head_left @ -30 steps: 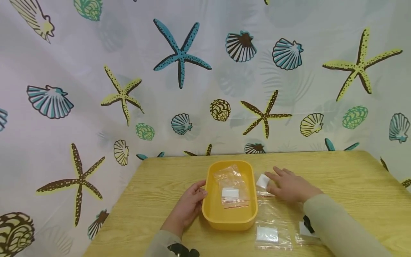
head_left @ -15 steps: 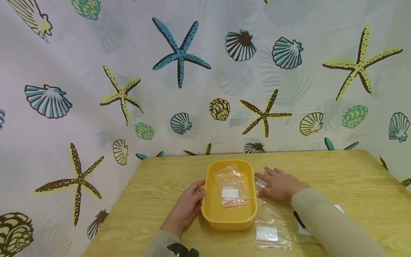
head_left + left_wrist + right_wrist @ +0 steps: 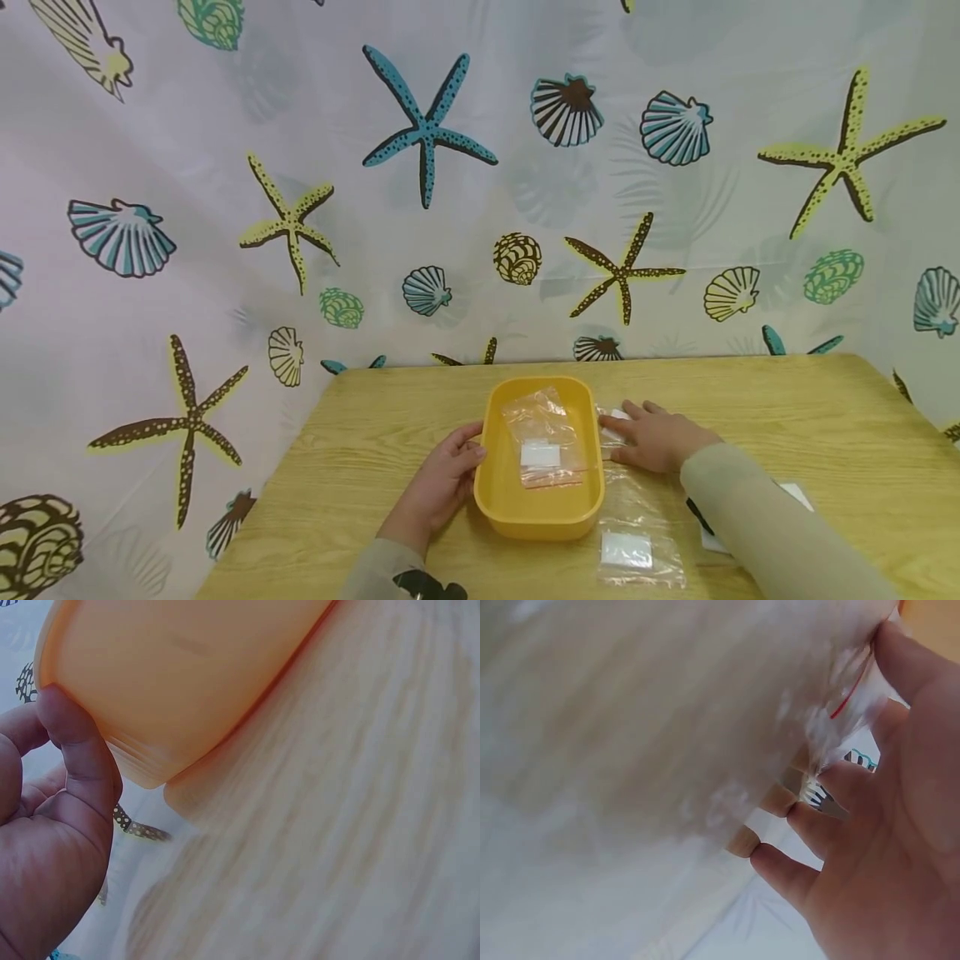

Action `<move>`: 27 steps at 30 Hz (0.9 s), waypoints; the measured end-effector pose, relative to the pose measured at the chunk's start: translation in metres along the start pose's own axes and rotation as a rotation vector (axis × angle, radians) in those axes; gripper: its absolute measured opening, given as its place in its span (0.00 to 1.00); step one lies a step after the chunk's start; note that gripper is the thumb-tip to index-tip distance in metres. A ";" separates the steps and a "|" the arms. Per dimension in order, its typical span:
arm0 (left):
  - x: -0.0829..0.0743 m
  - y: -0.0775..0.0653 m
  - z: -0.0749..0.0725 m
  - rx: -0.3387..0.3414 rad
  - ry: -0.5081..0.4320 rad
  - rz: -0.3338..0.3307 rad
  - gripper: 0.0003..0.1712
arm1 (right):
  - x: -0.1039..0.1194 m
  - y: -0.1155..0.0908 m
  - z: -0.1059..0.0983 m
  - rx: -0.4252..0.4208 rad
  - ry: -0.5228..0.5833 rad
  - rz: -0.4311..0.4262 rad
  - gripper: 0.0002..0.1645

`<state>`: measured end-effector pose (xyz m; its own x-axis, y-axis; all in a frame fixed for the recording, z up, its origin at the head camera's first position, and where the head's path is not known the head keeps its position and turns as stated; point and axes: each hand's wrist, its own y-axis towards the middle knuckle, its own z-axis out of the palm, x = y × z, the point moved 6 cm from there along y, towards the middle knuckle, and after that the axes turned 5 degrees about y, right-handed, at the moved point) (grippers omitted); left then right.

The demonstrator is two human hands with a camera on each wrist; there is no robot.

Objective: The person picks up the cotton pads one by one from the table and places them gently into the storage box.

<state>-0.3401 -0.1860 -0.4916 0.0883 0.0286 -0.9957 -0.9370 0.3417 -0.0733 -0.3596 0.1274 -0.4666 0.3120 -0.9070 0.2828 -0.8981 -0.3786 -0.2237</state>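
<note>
A yellow plastic tub (image 3: 521,507) stands on the wooden table. My left hand (image 3: 438,479) grips its left rim; in the left wrist view the thumb bends against the rim of the tub (image 3: 180,667). Inside the tub lie clear zip bags (image 3: 542,417) with white cards (image 3: 540,455), overlapping. To the right of the tub my right hand (image 3: 660,437) touches another clear zip bag (image 3: 618,415), which it partly hides. The right wrist view has these fingertips (image 3: 776,866) down on the table and the thumb at the bag's red seal line (image 3: 847,701), apart from the fingers.
Another clear zip bag with a white card (image 3: 626,551) lies at the tub's right front. More white cards (image 3: 795,496) show partly from under the right sleeve (image 3: 757,508). Behind the table (image 3: 360,417) hangs a curtain (image 3: 480,317) printed with starfish and shells.
My right hand has shifted left, over the bag beside the tub, covering more of its white card. The left hand and the tub stay in place.
</note>
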 end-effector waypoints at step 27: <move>0.004 0.000 -0.001 -0.002 -0.006 0.007 0.30 | -0.001 -0.002 -0.005 -0.125 0.012 -0.058 0.31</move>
<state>-0.3406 -0.1870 -0.4959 0.0841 0.0369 -0.9958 -0.9383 0.3395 -0.0667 -0.3598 0.1296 -0.4615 0.3614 -0.8819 0.3028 -0.9106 -0.4036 -0.0885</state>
